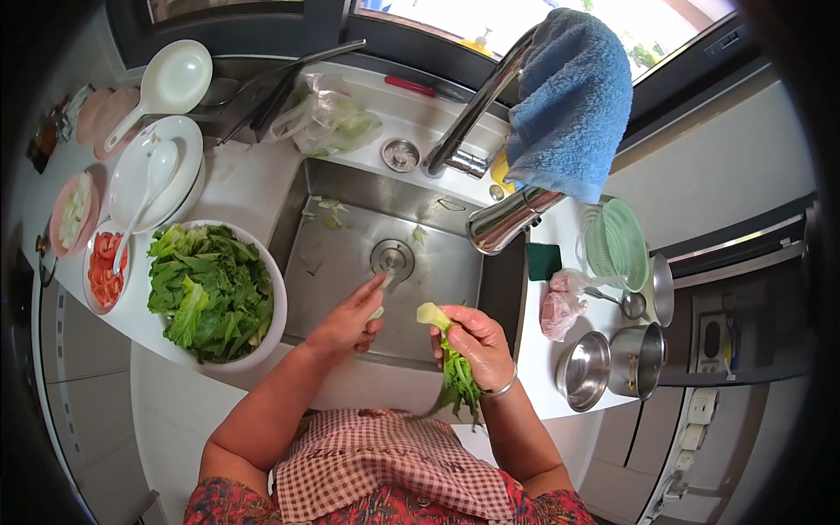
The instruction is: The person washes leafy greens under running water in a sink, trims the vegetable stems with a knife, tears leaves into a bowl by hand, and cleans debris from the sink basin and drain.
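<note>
My right hand point(479, 350) is closed round a leafy green vegetable point(458, 381), its pale cut stem end pointing up past my thumb and its leaves hanging below my palm. To its left, over the front of the steel sink point(350, 241), my left hand point(348, 322) is closed with the fingers curled. A narrow pale thing shows at its fingertips and a whitish-green bit beneath them; I cannot tell what it is. Scraps of leaf point(328, 210) lie on the sink floor near the drain point(392, 260).
A white bowl point(278, 302) of torn greens stands left of the sink, beside sliced tomatoes point(107, 271) and stacked plates point(175, 131). A faucet point(507, 223) draped with a blue towel point(573, 96) overhangs the sink. Steel pots point(637, 359) and a green basket point(617, 241) are right.
</note>
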Available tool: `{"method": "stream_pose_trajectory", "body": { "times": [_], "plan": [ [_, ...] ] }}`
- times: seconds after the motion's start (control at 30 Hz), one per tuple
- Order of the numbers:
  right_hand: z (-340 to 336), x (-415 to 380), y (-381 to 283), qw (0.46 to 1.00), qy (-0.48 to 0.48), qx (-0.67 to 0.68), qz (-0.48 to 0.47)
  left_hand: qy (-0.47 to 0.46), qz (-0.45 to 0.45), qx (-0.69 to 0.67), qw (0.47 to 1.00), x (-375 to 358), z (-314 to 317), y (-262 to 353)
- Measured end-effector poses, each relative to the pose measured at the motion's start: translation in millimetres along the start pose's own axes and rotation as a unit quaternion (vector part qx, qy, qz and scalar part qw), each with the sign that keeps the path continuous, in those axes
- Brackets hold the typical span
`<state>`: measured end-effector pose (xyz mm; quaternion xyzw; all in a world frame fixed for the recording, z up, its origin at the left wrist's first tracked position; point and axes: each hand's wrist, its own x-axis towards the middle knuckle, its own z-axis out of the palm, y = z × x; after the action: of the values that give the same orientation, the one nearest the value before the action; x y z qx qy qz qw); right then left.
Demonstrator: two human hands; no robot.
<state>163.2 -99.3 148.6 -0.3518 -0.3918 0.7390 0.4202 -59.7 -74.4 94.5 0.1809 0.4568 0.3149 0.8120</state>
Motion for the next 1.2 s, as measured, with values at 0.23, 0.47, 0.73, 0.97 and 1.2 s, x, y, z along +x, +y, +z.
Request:
{"method": "stream_pose_trajectory", "body": {
  "times": [0.23, 0.47, 0.73, 0.97, 1.2],
  "plan": [
    [-4.0, 13.2, -7.1, 0.972, 0.062, -0.196, -0.117, -0.042, 0.112, 0.213, 0.97, 19.1, -22.3, -13.0],
    [-2.7, 19.9, -2.1, 0.884, 0.101, -0.413, -0.192, 0.2, 0.268, 0.634, 0.698, 27.5, -26.8, -30.3],
    [1.4, 13.8, 17.1, 0.842, 0.071, -0.487, -0.221, 0.03, 0.219, 0.106, 0.969, -25.6, 5.9, -12.3],
    [33.5, 12.8, 20.2, 0.789, 0.06, -0.551, -0.267, -0.013, 0.314, 0.101, 0.944, -32.6, 4.7, -35.1],
    [9.5, 6.5, 59.7, 0.941, 0.277, -0.139, -0.135, 0.058, 0.281, -0.012, 0.958, -65.1, 0.7, -19.2]
  ]
}}
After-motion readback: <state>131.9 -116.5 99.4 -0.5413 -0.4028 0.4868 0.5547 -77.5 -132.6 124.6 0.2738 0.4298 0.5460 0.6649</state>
